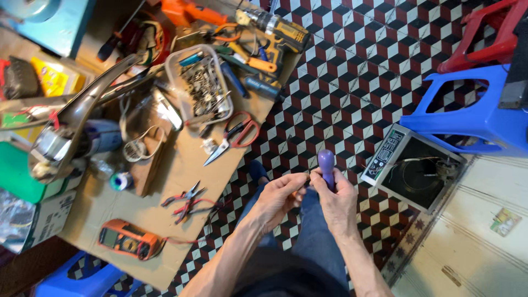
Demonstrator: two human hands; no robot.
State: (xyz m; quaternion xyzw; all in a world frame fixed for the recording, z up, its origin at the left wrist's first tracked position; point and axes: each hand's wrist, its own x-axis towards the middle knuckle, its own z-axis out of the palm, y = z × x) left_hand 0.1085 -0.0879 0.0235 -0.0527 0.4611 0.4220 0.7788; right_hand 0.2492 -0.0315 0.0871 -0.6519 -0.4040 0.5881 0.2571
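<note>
Gripping a purple-handled tool, right hand; clear tub holds metal bits.

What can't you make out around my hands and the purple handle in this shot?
Head view:
- Tool tip below the purple handle: hidden inside the right hand.
- What the left hand pinches: covered by its fingers.
- Cooktop wiring: too small.

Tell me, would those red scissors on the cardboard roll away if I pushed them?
Probably not. The red scissors lie flat and open on the cardboard, so they would likely slide or spin rather than roll. The metal blades look stiff, and the points look sharp, so lifting by the handles seems safer.
</note>
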